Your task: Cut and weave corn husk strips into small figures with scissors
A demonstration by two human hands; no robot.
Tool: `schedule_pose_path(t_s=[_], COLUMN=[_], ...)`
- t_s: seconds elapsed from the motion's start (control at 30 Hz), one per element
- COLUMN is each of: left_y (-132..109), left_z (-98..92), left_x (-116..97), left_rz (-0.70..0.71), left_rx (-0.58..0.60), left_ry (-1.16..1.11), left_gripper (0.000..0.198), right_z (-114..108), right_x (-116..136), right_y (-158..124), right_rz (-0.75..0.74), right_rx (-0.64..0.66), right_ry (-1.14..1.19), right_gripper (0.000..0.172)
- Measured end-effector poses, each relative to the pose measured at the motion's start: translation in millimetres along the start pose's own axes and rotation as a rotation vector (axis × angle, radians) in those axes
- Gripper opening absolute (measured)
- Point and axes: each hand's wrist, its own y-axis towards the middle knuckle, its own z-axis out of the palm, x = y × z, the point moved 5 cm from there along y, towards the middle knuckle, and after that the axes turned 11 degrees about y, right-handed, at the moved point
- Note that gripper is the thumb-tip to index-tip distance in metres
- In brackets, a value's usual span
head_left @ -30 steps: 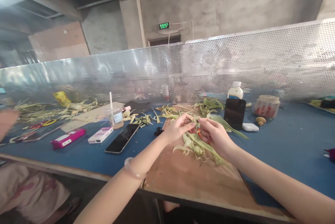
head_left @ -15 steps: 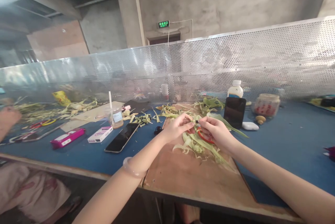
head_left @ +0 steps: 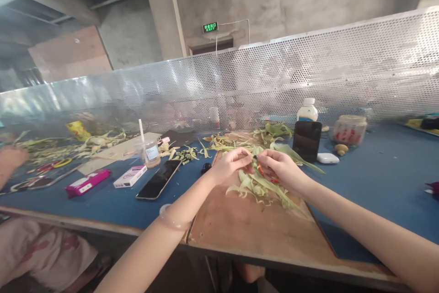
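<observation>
My left hand (head_left: 236, 161) and my right hand (head_left: 279, 165) meet above the brown board, fingertips pinched together. Between them is a small dark piece (head_left: 255, 157), too small to name. Red parts (head_left: 261, 170) show beneath my right hand, looking like scissor handles; fingers cover most of them, so I cannot tell whether they are held or lying there. Pale green, husk-like strips (head_left: 259, 188) lie on the board (head_left: 254, 233) right below both hands. More of these leaves (head_left: 274, 133) are heaped just beyond them.
Left of the board lie a black phone (head_left: 159, 179), a white-and-purple box (head_left: 130, 177), a magenta packet (head_left: 88, 183) and a cup with a straw (head_left: 151, 152). To the right stand a dark upright device (head_left: 307, 141), a bottle (head_left: 307, 111), a white case (head_left: 328, 158) and a jar (head_left: 349, 130). Another person's hand (head_left: 13, 158) is far left.
Both hands stay pinched together in nearly the same place. Fingers of my right hand have shifted slightly, and the red loop beneath it now shows only as smaller red parts. The view has tilted slightly.
</observation>
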Motion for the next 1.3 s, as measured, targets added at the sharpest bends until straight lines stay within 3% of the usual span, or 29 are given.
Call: schedule_pose_path(t_s=[0.2, 0.43, 0.67, 0.77, 0.93, 1.07, 1.3], left_y=[2, 0, 3, 3, 3, 5, 7], left_z=[4.2, 10.9, 12.4, 9.8, 4.8, 0.5, -8.0], left_x=[6, 12, 27, 23, 16, 14, 21], left_rz=[-0.017, -0.081, -0.219, -0.168, -0.087, -0.060, -0.081], left_rx=[0.098, 0.212, 0.238, 0.206, 0.112, 0.046, -0.005], left_ry=[-0.254, -0.301, -0.284, -0.240, -0.024, 0.020, 0.059], left_gripper=[0.032, 0.029, 0.048, 0.053, 0.039, 0.033, 0.029], right_z=[7, -1, 0, -5, -7, -12, -16], right_x=[12, 16, 17, 16, 12, 7, -8], right_y=[-6, -5, -5, -3, 2, 7, 12], right_rz=[-0.147, -0.277, -0.284, -0.285, -0.245, -0.147, -0.045], right_rx=[0.002, -0.050, -0.070, -0.136, -0.127, -0.123, 0.091], right_ry=[-0.157, -0.346, -0.384, -0.415, -0.423, -0.435, -0.508], right_gripper=[0.035, 0.031, 0.029, 0.029, 0.030, 0.036, 0.040])
